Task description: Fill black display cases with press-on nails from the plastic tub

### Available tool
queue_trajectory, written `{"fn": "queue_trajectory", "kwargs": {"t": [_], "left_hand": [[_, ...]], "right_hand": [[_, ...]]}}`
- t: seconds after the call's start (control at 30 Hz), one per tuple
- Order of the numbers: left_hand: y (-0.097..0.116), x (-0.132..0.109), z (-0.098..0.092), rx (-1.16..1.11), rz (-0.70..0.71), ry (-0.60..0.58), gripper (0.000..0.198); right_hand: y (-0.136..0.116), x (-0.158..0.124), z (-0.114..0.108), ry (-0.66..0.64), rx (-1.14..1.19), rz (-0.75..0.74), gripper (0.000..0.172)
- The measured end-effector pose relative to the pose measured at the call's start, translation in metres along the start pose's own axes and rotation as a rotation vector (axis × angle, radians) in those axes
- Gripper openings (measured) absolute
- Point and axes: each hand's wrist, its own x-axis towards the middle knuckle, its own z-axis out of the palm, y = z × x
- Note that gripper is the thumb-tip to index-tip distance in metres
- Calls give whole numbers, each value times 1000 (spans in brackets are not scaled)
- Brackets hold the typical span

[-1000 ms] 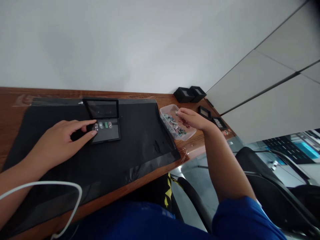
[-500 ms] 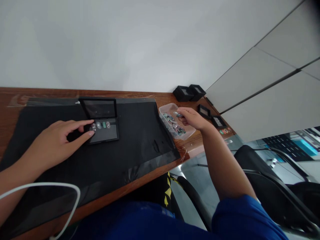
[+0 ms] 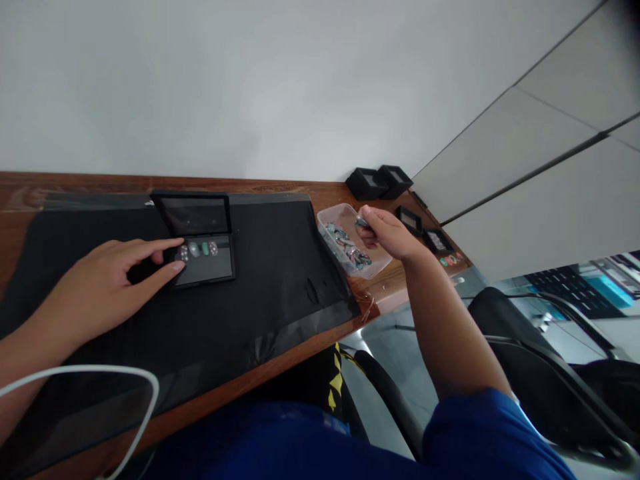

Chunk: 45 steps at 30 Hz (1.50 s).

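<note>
On the black mat (image 3: 270, 267) lies an open black case (image 3: 205, 270) with a windowed lid raised at the back. Inside, several press-on nails (image 3: 205, 249), some green, some silvery and some dotted, form a row along the upper part. My left hand (image 3: 117, 277) holds the case's left side, index finger at the hinge corner and thumb lower on the tray. My right hand (image 3: 385, 232) is closed in a pinch on a shiny press-on nail (image 3: 361, 221), just above a clear plastic tub (image 3: 376, 270). More loose nails (image 3: 347, 247) are heaped in the tub.
Stacked black boxes (image 3: 380, 182) stand against the wall. Two flat black cases (image 3: 437, 241) and a few coloured pieces (image 3: 451, 259) are at the table's right end. A white cable (image 3: 100, 369) loops at lower left; a black chair (image 3: 530, 347) stands at right.
My right hand has shifted slightly up and right over the tub, the nail still pinched. My left hand and the case appear a little further left in view.
</note>
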Motion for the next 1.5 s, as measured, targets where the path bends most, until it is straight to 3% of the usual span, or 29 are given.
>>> {"fn": "queue_trajectory", "kwargs": {"t": [0.37, 0.6, 1.07, 1.3, 1.5], "left_hand": [[2, -2, -2, 7, -28, -16, 79], [6, -1, -2, -2, -28, -11, 80], [4, -3, -5, 3, -19, -33, 79], [2, -3, -3, 9, 4, -40, 75], [0, -7, -3, -9, 82, -35, 58]], "right_hand": [[20, -1, -12, 14, -114, -32, 67], [28, 2, -13, 187, -124, -97, 61], [30, 2, -19, 179, -37, -107, 59], [19, -5, -19, 192, -107, -171, 55], [-11, -15, 7, 130, -151, -230, 42]]}}
